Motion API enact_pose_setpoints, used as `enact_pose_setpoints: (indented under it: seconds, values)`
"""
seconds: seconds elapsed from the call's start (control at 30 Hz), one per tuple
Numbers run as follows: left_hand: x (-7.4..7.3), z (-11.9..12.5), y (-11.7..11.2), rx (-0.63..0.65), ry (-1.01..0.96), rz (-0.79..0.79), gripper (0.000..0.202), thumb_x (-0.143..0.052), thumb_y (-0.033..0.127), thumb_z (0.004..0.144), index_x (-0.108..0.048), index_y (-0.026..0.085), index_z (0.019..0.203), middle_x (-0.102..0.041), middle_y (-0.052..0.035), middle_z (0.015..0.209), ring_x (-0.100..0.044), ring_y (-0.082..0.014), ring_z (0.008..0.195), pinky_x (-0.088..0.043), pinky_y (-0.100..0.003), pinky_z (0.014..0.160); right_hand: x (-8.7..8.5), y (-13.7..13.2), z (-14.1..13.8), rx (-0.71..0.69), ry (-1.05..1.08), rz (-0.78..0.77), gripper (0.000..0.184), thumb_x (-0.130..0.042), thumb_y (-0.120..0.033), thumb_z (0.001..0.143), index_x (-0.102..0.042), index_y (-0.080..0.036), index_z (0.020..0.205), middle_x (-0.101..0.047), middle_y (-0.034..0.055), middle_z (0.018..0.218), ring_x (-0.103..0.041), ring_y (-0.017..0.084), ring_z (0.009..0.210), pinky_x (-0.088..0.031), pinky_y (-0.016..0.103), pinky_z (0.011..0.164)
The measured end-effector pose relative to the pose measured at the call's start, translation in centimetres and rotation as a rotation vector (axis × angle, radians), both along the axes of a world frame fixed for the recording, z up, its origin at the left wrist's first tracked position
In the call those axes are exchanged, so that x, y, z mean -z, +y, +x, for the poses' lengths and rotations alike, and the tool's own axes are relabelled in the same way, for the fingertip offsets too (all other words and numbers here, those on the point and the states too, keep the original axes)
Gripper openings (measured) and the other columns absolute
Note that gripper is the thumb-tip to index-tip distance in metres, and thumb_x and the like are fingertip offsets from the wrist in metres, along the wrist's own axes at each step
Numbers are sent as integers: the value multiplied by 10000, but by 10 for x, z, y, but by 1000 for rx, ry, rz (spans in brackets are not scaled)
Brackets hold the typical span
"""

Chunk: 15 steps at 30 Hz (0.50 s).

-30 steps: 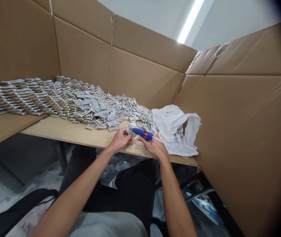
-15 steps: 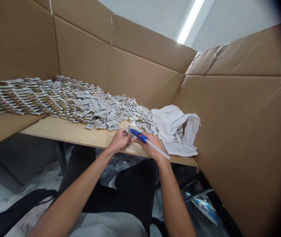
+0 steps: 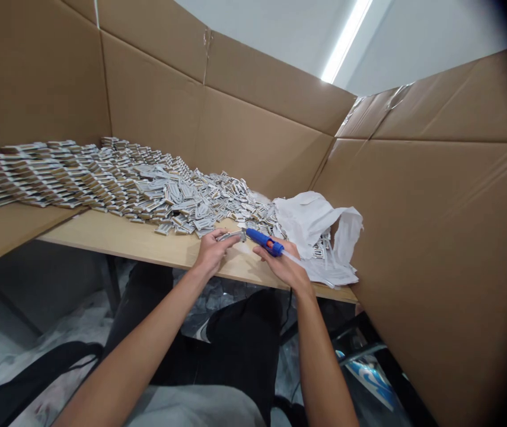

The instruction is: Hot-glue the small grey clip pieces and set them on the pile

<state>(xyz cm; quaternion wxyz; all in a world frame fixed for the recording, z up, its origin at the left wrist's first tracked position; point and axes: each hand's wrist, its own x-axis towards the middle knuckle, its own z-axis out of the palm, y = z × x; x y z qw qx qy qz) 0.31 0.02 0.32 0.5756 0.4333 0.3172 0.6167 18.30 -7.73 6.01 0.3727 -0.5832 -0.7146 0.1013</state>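
My left hand (image 3: 212,249) pinches a small grey flat piece (image 3: 232,235), held just above the table's front part. My right hand (image 3: 282,261) is wrapped round a blue glue gun (image 3: 264,241), whose tip points left at the piece. A translucent glue stick (image 3: 296,258) sticks out of the gun's back end. Whether the tip touches the piece is too small to tell. Behind both hands lies a loose heap of similar grey pieces (image 3: 191,198).
Neat stacked rows of the pieces (image 3: 35,175) fill the left of the wooden table (image 3: 120,237). A crumpled white bag (image 3: 306,213) with pieces in it lies at the right. Tall cardboard walls (image 3: 253,124) enclose the back and sides.
The glue gun has moved right, away from my left hand, and its stick now points less steeply down. My left hand has shifted slightly left and turned the piece flatter.
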Motion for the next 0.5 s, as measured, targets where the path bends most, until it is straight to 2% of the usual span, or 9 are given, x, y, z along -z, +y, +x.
enact_pose_setpoints:
  seconds: [0.13,0.27,0.4,0.5]
  values:
    - [-1,1,1,39,-94,-21,420,-942,283,484,-649,152,754,-728,-43,728,-672,-155,668,-487,-252,649,-1,-2,3,16,10,-57,352,-623,-554,878,-679,-209,838,-702,14,731,-636,206,700,-452,284,671]
    - [-1,2,1,71,-158,-54,481,-915,247,474,-575,175,805,-725,-35,700,-695,-186,647,-494,-262,606,-1,-2,2,15,15,-96,328,-641,-537,861,-677,-212,845,-699,8,715,-639,197,664,-449,273,650]
    - [0,3,1,39,-173,-19,514,-906,205,478,-585,173,878,-653,45,615,-651,-132,595,-498,-242,625,3,0,4,-10,-47,-83,321,-632,-534,869,-669,-218,832,-683,-3,720,-604,181,652,-423,261,639]
    - [2,3,2,25,-148,-11,513,-909,216,488,-623,150,908,-659,35,639,-634,-117,606,-503,-240,644,6,3,5,-41,-81,-49,338,-621,-536,881,-648,-212,788,-654,-9,695,-550,165,631,-395,255,629]
